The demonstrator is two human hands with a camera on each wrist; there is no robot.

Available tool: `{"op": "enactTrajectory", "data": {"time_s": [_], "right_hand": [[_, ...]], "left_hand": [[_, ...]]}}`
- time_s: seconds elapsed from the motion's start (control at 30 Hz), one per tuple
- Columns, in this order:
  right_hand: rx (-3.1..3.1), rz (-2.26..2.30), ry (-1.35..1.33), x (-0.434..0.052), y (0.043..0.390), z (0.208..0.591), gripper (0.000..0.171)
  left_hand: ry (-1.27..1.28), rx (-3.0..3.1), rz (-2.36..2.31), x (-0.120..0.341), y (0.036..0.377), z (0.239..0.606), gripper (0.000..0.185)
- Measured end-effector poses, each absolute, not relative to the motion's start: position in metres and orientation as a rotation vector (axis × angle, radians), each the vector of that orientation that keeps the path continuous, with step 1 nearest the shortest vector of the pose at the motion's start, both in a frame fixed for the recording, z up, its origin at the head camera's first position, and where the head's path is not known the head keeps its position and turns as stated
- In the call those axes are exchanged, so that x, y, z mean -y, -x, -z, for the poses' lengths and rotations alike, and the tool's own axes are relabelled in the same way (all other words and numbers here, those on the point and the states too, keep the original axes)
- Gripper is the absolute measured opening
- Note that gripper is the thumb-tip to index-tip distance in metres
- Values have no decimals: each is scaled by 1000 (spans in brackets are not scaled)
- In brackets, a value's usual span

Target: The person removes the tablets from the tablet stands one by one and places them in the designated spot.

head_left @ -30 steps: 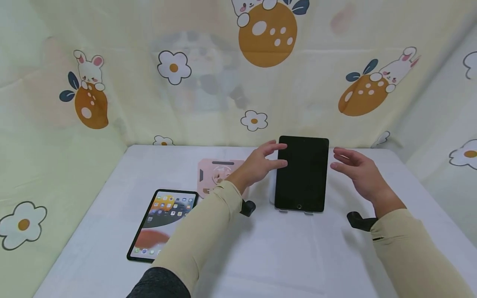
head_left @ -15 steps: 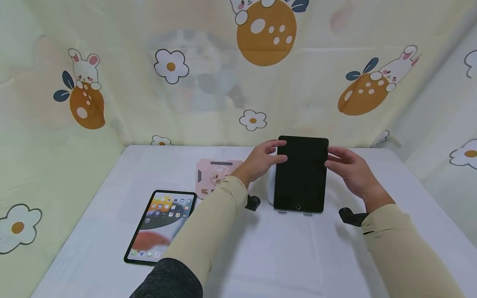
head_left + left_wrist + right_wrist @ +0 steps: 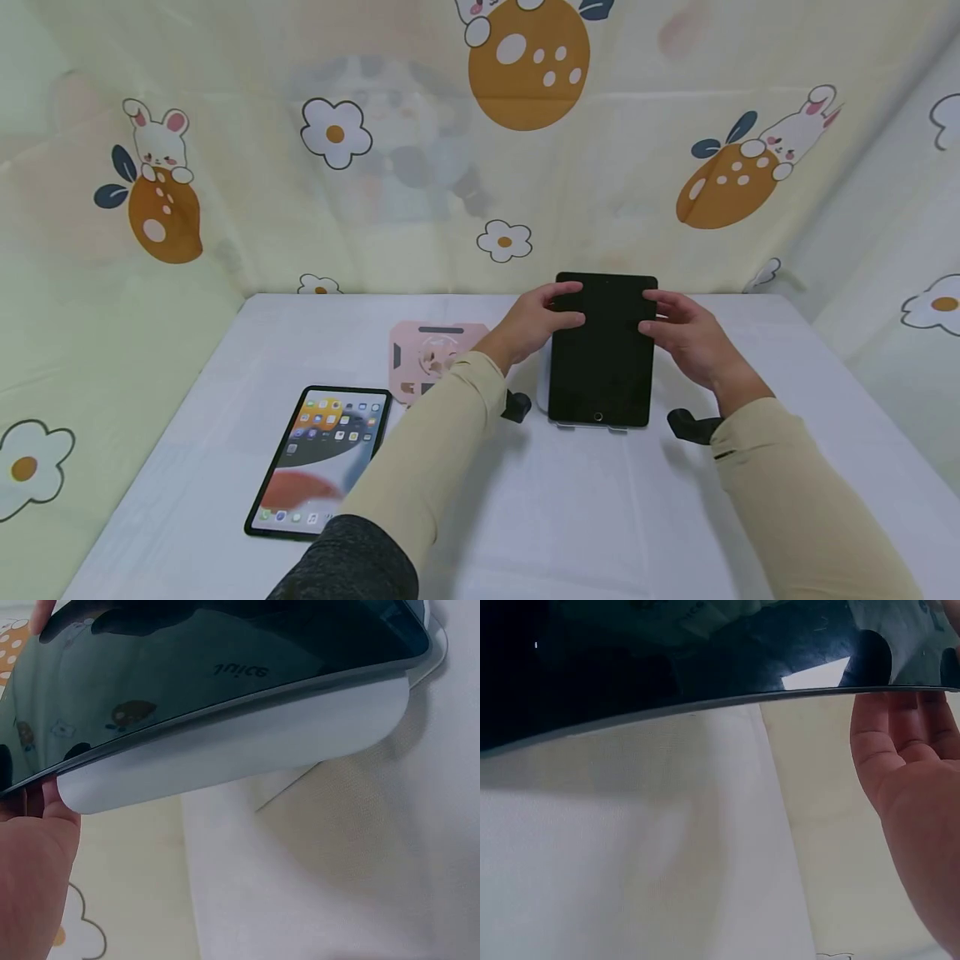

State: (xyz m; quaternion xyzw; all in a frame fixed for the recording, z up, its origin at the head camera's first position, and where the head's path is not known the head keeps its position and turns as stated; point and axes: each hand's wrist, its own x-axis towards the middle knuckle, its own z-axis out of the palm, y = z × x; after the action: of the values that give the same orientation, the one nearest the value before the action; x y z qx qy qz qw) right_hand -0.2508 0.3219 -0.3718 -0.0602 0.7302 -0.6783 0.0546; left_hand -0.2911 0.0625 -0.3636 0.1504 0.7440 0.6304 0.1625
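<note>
A dark-screened tablet [image 3: 603,367] stands upright on a white stand [image 3: 588,427] near the middle of the table. My left hand [image 3: 551,312] holds its upper left edge, thumb on the glass and fingers behind. My right hand [image 3: 667,321] pinches the upper right edge the same way. In the left wrist view the tablet [image 3: 225,660] leans on the white stand plate [image 3: 240,742], with my left hand [image 3: 30,855] at its edge. From the right wrist, the tablet [image 3: 667,660] fills the top and my right hand [image 3: 915,772] reaches behind its rim.
A second tablet [image 3: 320,458] with a lit home screen lies flat at the front left. A pink stand [image 3: 431,354] lies behind it, left of my left forearm. White cloth covers the table [image 3: 562,517]. A patterned curtain [image 3: 420,167] closes the back and sides.
Both hands have closed in on the dark tablet. The right hand, apart from it a second ago, now grips its right edge. The left thumb has come onto the screen.
</note>
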Motion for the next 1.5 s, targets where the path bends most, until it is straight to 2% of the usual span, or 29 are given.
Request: {"op": "enactTrajectory", "data": {"time_s": [0.27,0.47,0.8,1.13,1.5], "right_hand": [[-2122,2168,188,-319,251,371,38],[-2163,2152,172,-320,248,367,38],[-2128,2223,300,-323,240,356,35],[-2266,2086,312,-339,218,350,38],[-2270,2068,322,-366,187,363,43]], "left_hand": [[-408,-2120,-1814,-65,293,361,48],[-402,-2121,-1823,-65,291,357,47],[-460,-2140,-1832,-64,286,348,45],[-545,-2166,-1780,-69,267,348,42],[-576,-2289,-1624,-90,241,360,40]]}}
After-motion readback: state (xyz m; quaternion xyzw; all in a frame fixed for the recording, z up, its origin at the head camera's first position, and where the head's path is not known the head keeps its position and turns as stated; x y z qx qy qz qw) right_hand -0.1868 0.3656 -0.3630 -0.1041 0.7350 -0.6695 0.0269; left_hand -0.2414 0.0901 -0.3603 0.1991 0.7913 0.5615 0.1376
